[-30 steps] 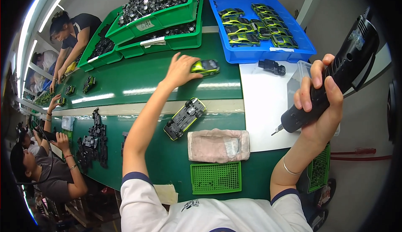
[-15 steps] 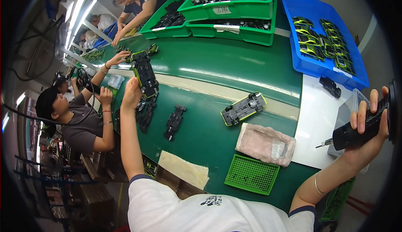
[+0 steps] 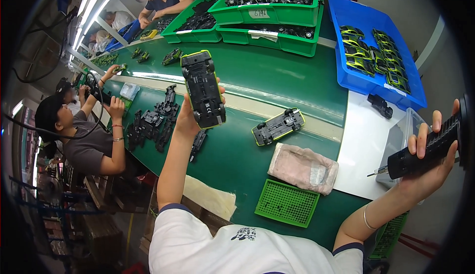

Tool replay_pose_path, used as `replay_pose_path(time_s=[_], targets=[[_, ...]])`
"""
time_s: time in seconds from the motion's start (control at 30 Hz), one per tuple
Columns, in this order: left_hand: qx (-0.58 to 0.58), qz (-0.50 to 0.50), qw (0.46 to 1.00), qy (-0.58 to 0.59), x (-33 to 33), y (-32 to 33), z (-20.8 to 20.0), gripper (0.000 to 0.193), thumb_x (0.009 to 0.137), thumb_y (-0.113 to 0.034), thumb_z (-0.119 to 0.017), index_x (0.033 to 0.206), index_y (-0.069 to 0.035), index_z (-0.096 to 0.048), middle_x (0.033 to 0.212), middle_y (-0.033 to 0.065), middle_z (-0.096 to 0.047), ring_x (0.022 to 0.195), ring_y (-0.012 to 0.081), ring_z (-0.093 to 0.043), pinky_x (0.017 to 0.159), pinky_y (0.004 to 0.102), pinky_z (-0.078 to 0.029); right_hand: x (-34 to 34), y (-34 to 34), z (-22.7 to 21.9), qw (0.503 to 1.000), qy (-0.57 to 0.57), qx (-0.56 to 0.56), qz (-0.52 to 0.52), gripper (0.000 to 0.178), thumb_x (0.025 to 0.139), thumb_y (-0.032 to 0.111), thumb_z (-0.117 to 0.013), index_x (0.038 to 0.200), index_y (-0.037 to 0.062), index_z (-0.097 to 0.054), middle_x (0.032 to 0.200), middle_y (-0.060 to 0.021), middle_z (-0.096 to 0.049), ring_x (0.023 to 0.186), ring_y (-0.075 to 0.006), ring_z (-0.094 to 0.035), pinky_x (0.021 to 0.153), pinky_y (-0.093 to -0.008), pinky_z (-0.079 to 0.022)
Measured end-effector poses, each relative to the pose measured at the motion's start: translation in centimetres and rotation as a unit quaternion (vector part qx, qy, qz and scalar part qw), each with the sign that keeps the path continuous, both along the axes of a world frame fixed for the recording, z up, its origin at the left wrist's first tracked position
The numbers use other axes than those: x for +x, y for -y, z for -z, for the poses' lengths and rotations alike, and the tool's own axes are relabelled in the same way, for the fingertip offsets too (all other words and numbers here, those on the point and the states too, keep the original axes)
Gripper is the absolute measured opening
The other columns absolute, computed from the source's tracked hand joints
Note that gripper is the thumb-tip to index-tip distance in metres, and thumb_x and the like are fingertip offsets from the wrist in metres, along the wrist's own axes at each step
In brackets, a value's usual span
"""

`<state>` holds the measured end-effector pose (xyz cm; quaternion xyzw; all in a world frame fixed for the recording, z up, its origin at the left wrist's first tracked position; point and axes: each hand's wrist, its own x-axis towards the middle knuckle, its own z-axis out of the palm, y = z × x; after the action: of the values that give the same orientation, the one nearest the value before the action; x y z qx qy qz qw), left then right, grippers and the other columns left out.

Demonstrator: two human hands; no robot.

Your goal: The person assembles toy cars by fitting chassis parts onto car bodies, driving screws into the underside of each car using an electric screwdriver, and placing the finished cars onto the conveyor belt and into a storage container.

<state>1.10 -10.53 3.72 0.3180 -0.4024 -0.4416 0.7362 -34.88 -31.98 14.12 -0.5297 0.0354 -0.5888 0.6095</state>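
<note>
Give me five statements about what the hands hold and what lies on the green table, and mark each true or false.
1. The left hand holds a toy car underside up. True.
2. The right hand holds a hammer. False: it grips a black electric screwdriver.
3. Another toy car lies underside up on the green table. True.
4. The blue tray holds folded cloths. False: it holds yellow-green car bodies.
5. The pinkish cloth pad sits inside a green bin. False: it lies on the table beside a green perforated mat.

single head fisheye, looks steeply down from above the person's chest, close over green surface (image 3: 277, 83); forearms enter at 6 o'clock, crates sit at 12, edges bend at rim.
</note>
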Motion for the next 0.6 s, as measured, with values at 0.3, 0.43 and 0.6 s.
replay_pose_path(time_s=[0.3, 0.43, 0.6], targets=[[0.025, -0.117, 0.987, 0.105, -0.9, 2.0, -1.5, 0.068, 0.074, -0.037, -0.067, 0.123, 0.002, -0.040, 0.116, 0.0164, -0.052, 0.104, 0.0227, -0.053, 0.091, 0.0349, -0.041, -0.6, 0.2, 0.0, 1.000, 0.008, 0.000, -0.021, 0.057, 0.087, 0.025, -0.049, 0.132, 0.0027, -0.022, 0.086, -0.0051, -0.035, 0.053, -0.0052, -0.037, 0.045, -0.0174, -0.033], [0.187, -0.277, 0.712, 0.618, 5.2, 3.1, -3.9, 0.060, 0.061, -0.005, -0.073, 0.115, -0.001, -0.048, 0.111, 0.0102, -0.056, 0.103, 0.0202, -0.053, 0.089, 0.0295, -0.041, -1.0, 0.4, -0.2, 1.000, -0.005, 0.014, -0.011, 0.057, 0.088, 0.028, -0.045, 0.133, 0.0039, -0.020, 0.088, -0.0069, -0.038, 0.049, -0.0078, -0.040, 0.045, -0.0223, -0.038], [0.327, -0.192, 0.468, 0.798, 20.0, 0.3, -0.3, 0.063, 0.049, -0.003, -0.075, 0.107, -0.008, -0.054, 0.105, 0.0103, -0.057, 0.099, 0.0286, -0.053, 0.086, 0.0360, -0.042, 0.3, -0.3, -0.3, 0.999, 0.011, 0.051, 0.012, 0.058, 0.087, 0.029, -0.048, 0.132, 0.0031, -0.022, 0.084, -0.0049, -0.038, 0.048, -0.0061, -0.040, 0.042, -0.0185, -0.037]])
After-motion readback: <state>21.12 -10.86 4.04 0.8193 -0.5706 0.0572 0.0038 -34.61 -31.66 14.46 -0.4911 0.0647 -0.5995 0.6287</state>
